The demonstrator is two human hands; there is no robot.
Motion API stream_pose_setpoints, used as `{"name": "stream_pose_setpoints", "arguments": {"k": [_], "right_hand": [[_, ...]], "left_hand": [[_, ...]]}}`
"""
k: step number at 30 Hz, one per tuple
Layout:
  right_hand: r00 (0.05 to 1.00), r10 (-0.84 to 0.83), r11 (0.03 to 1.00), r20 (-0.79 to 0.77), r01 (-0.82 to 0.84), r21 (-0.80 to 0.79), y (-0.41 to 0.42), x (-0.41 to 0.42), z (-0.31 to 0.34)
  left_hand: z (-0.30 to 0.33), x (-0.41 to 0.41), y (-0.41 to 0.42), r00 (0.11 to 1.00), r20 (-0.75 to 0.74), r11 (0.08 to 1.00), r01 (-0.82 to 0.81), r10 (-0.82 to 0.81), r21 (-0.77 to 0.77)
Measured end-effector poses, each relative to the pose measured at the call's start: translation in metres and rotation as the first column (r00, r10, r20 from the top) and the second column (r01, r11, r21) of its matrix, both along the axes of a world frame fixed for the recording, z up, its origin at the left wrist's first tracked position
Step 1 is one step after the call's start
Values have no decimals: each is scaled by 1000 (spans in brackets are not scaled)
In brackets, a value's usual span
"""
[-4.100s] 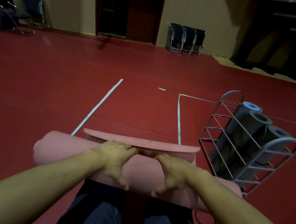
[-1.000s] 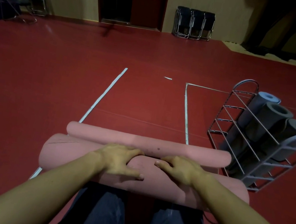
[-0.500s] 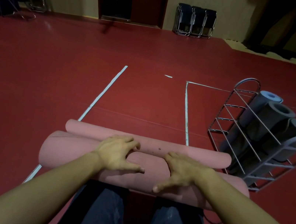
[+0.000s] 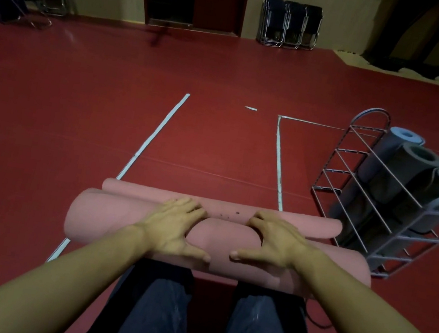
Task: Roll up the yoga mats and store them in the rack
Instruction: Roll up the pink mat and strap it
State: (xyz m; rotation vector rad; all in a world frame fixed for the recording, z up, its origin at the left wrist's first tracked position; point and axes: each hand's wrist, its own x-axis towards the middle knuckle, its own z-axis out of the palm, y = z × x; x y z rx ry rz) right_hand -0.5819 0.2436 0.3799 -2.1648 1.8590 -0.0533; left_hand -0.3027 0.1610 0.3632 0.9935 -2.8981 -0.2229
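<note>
Pink yoga mat (image 4: 123, 223) almost fully rolled, lying on the red floor (image 4: 77, 115) just in front of the knees, long axis running left to right across the view. Only a short curled tail (image 4: 303, 225) left unrolled on the far side, touching the roll and parallel to it.

Left hand (image 4: 174, 228) and right hand (image 4: 275, 241) both flat on top of the roll, either side of its middle, about equally near. Fingers of each hand spread and fairly straight, draped over the far crest toward the tail, thumbs pointing inward at each other along the near side. Pressing and pushing, not clamped round anything.

Roll directly under the palms, remaining tail straight ahead of the fingertips: so the coming push probably runs forward, away from the body, square to the long axis. Left end of the roll sitting slightly farther forward than the right, and the tail offset to the right, so likely a slightly uneven roll to watch.

Wire rack (image 4: 355, 170) standing to the right and ahead, its near corner just beside the right end of the mat, 3 grey rolled mats (image 4: 411, 162) already stored in it on a slant. Right hand nearer the rack for the later lift. Folded chairs (image 4: 289, 23) far off against the wall.
</note>
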Motion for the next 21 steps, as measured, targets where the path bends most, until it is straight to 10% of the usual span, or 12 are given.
{"name": "stream_pose_setpoints", "arguments": {"k": [21], "right_hand": [[963, 102, 989, -251, -72, 127, -14, -4, -4]], "left_hand": [[-5, -12, -14, 970, 231, 997, -67, 73, -35]]}}
